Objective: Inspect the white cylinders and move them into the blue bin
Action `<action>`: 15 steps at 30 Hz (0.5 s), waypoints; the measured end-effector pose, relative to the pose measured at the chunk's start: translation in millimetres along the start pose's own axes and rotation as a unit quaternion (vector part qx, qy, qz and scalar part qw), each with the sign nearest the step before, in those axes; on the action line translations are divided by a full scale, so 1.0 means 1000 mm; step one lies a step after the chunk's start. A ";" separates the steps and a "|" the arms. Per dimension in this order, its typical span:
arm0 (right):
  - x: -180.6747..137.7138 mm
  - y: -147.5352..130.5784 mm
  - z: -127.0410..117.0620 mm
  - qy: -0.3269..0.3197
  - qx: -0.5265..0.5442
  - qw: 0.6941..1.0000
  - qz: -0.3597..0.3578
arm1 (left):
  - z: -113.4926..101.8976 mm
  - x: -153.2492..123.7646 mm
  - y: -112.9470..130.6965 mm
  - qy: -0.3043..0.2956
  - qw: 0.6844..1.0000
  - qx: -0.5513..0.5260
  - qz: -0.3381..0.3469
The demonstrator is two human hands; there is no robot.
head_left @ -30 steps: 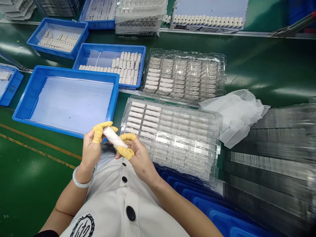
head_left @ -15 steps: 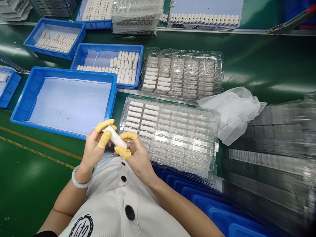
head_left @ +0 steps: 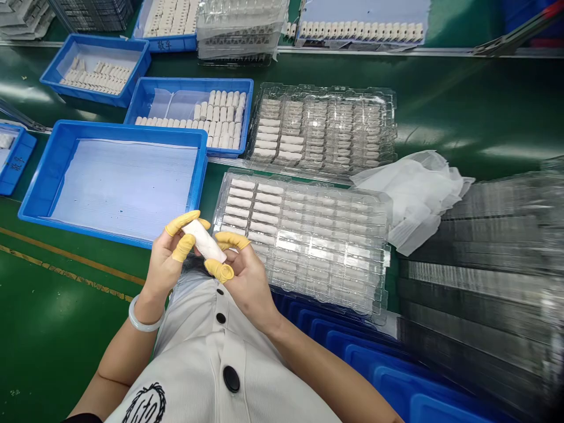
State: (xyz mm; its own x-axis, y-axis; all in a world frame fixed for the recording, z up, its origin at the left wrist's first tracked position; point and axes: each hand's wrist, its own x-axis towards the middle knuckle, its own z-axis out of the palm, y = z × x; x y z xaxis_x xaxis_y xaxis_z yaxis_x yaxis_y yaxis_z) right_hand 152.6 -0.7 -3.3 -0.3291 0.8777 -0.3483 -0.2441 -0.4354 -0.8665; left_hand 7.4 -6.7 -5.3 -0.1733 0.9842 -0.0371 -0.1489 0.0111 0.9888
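Between my two hands I hold a white cylindrical piece, tilted with its upper end to the left. My left hand grips that upper end with fingers in yellow finger cots. At the lower right end, the yellow-covered thumb and finger of my right hand close on the same piece. Just right of my hands lies a clear plastic tray, with white pieces in its slots. A blue bin lined with a pale sheet stands to the left, its near right corner close behind my left hand.
Behind are a smaller blue bin of white cylinders and a second clear tray. Crumpled white sheets lie at right, beside tall stacks of clear trays. Blue bins sit below the table edge.
The white piece has turned slightly in my fingers, showing more of its side. My left hand has shifted a little to the left. The trays and bins stay in place.
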 end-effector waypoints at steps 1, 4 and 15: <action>-0.001 0.000 0.000 -0.003 -0.002 1.000 0.001 | 0.000 0.000 0.000 0.004 1.000 -0.002 -0.001; -0.002 -0.003 -0.002 -0.024 -0.012 1.000 -0.004 | 0.000 -0.001 0.000 0.011 1.000 -0.013 -0.004; -0.001 -0.006 -0.004 -0.045 0.001 0.999 0.001 | -0.003 -0.008 -0.004 0.017 1.000 -0.014 0.016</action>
State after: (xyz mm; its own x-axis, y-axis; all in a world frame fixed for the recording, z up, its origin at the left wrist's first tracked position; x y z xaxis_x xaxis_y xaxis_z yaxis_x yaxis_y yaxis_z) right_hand 158.1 2.2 0.9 -0.4100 0.8552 -0.3170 -0.2447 -0.4380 -0.8650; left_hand 6.6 -15.1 -8.9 -0.2115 0.9773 -0.0111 -0.1694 -0.0255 0.9852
